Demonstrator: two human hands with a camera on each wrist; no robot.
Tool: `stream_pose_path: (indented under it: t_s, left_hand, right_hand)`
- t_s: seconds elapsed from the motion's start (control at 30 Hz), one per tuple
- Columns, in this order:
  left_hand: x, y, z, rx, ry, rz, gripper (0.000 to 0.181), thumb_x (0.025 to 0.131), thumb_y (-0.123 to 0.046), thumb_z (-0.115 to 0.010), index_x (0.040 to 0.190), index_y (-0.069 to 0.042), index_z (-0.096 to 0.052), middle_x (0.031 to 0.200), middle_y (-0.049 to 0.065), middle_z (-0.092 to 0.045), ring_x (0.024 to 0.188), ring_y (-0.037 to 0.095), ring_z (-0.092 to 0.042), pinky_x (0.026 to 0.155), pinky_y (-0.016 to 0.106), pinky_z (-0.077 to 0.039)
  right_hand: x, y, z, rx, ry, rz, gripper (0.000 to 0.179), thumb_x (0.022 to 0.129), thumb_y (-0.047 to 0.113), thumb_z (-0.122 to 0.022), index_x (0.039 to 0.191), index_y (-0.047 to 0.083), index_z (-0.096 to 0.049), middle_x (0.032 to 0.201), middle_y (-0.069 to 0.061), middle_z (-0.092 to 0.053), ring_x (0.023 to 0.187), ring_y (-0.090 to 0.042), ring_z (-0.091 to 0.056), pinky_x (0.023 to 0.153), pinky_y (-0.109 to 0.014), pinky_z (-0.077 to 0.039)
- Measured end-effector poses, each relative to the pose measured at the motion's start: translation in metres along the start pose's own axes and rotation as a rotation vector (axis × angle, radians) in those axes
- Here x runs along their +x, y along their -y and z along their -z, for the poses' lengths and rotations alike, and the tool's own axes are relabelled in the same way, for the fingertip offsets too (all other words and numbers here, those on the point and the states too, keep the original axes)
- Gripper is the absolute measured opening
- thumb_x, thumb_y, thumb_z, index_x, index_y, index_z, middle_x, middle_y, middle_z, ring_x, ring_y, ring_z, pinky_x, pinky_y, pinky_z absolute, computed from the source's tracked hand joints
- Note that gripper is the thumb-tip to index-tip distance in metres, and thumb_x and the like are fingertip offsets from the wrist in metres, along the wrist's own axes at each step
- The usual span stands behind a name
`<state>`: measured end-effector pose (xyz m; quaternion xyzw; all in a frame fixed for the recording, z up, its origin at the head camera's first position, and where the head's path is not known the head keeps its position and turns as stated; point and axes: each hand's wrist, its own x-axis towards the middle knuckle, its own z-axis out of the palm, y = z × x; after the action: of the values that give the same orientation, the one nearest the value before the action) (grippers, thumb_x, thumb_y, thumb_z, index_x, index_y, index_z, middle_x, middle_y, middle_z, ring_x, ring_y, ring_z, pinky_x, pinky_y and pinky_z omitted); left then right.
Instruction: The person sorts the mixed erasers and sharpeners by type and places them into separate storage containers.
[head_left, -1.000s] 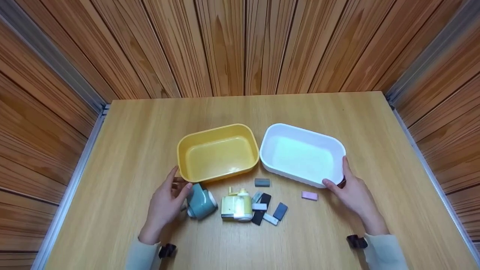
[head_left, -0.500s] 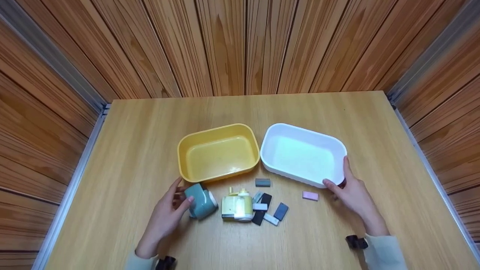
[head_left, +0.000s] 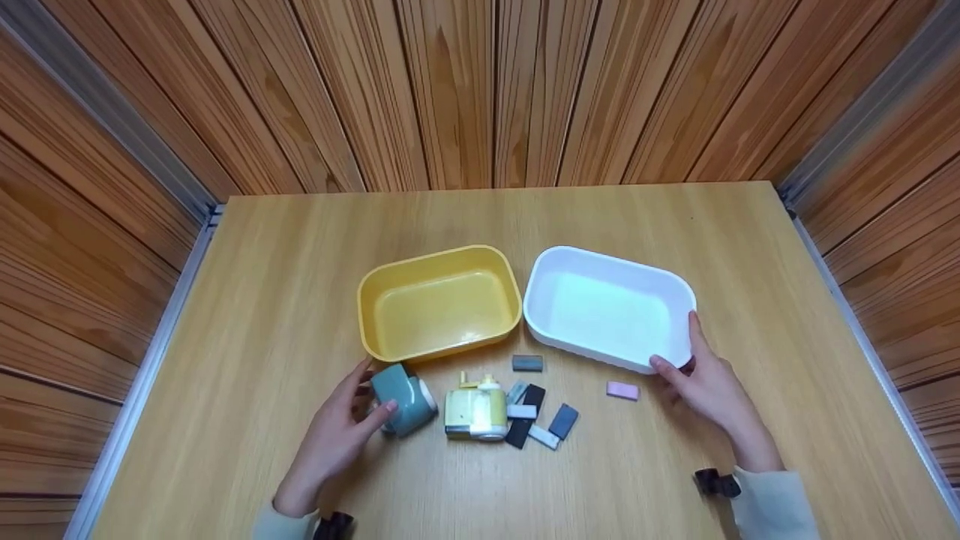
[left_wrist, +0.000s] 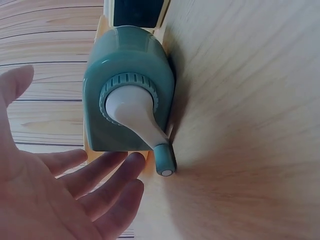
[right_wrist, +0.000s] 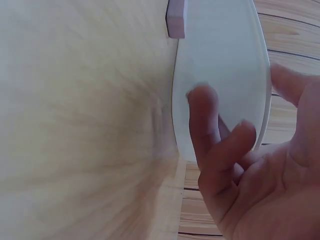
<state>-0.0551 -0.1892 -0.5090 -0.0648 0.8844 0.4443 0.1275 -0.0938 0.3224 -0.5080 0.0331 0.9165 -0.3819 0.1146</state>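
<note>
My left hand (head_left: 335,437) is around the teal crank pencil sharpener (head_left: 409,403), fingers spread. In the left wrist view, the thumb stands apart from its body, and the fingertips are right at its lower edge beside the white crank (left_wrist: 132,105). The right hand (head_left: 718,390) holds the near right corner of the white tub (head_left: 592,346), thumb at the front and index finger along the side. A yellow tub (head_left: 431,351) stands left of it, rims almost meeting. A pale yellow crank sharpener (head_left: 474,411) lies right of the teal one.
Several small eraser-like blocks lie right of the yellow sharpener, among them a black block (head_left: 519,436) and a blue block (head_left: 563,421). A grey block (head_left: 527,364) and a pink block (head_left: 622,391) lie before the tubs. Wood-panelled walls (head_left: 457,97) enclose the table.
My left hand has come away from the yellow tub's side, down and onto the teal pencil sharpener. The right hand stays at the white tub's corner.
</note>
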Motion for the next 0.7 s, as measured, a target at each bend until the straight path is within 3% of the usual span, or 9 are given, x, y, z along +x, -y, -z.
stream_pose_path:
  t_s: [0.2, 0.33, 0.5, 0.7]
  left_hand:
    - [-0.0002, -0.0019, -0.002, 0.036, 0.024, 0.03, 0.099, 0.081, -0.065, -0.071, 0.158, -0.018, -0.03, 0.145, 0.007, -0.048, 0.122, 0.028, -0.055, 0.099, 0.051, -0.047]
    - [-0.0012, 0.0007, -0.0039, 0.078, 0.032, -0.007, 0.103, 0.075, -0.066, -0.076, 0.156, -0.019, -0.033, 0.145, 0.006, -0.047, 0.118, 0.026, -0.055, 0.097, 0.049, -0.049]
    - [-0.0008, 0.0038, -0.006, 0.119, 0.042, -0.06, 0.108, 0.067, -0.054, -0.088, 0.155, -0.021, -0.035, 0.146, 0.005, -0.045, 0.121, 0.025, -0.052, 0.101, 0.049, -0.045]
    - [0.0022, 0.0037, -0.0077, 0.185, 0.047, -0.081, 0.108, 0.067, -0.043, -0.092, 0.155, -0.02, -0.034, 0.146, 0.005, -0.045, 0.127, 0.026, -0.048, 0.105, 0.052, -0.041]
  right_hand:
    - [-0.0012, 0.0033, -0.0031, -0.002, -0.001, -0.043, 0.114, 0.09, 0.064, -0.06, 0.156, 0.019, 0.021, 0.075, -0.007, -0.065, 0.067, -0.021, -0.065, 0.058, -0.03, -0.045]
    - [-0.0011, 0.0053, -0.0036, 0.01, 0.012, -0.058, 0.114, 0.089, 0.066, -0.059, 0.155, 0.021, 0.022, 0.076, -0.007, -0.066, 0.068, -0.022, -0.066, 0.06, -0.03, -0.046]
    - [-0.0001, 0.008, -0.0058, -0.019, 0.0, -0.054, 0.114, 0.091, 0.065, -0.058, 0.155, 0.016, 0.022, 0.074, -0.006, -0.067, 0.067, -0.021, -0.066, 0.063, -0.032, -0.044]
    - [-0.0005, 0.0078, -0.0083, -0.016, -0.039, -0.036, 0.111, 0.093, 0.058, -0.06, 0.155, 0.013, 0.02, 0.078, -0.008, -0.069, 0.068, -0.02, -0.067, 0.055, -0.031, -0.048]
